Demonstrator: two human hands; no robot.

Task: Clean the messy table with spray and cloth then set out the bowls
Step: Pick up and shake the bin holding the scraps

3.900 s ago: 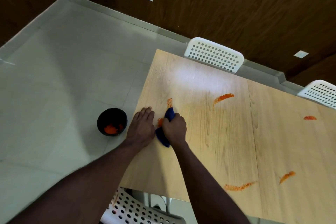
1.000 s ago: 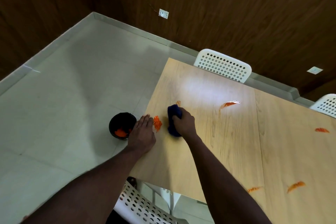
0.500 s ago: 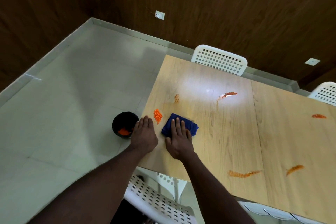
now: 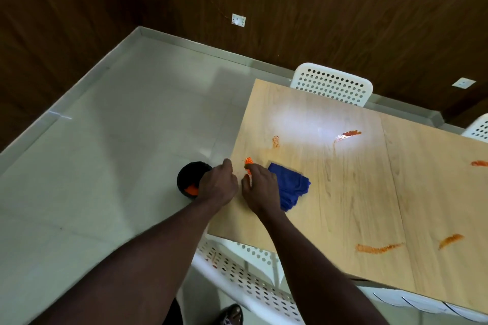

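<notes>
Table [image 4: 356, 192]: light wood, with a seam down its right part; several orange marks are not yet wiped.
Cloth [image 4: 291, 187]: blue and rumpled, lying flat on the table near its left edge. The heel of the right hand overlaps its left side. It has probably been put down so the fingers are free for the loose bits.
Orange crumbs [image 4: 248, 160]: a small heap just left of the cloth, at the right fingertips.
Right hand [image 4: 260, 187]: fingers bent, thumb and fingertips drawn together in what looks like a pinch on the crumbs.
Left hand [image 4: 217, 187]: at the table's left edge, knuckles up and fingers curled. The palm is hidden, so I cannot tell whether it holds anything. It is likely placed there to catch what gets swept off.
Black container [image 4: 188, 179]: on the floor just below that edge, with orange scraps inside. It seems to serve as the waste catch.
Smears: one far of the crumbs [image 4: 276, 142], one in the glare [image 4: 348, 134], one at the right margin [image 4: 479, 163], two near right [image 4: 377, 248] [image 4: 450, 240].
Chairs: white and perforated, far [image 4: 332, 87] and near [image 4: 245, 280].
Spray, bowls for setting out: not in view.
Stage: judged early, with dry debris being cleared before wiping.
</notes>
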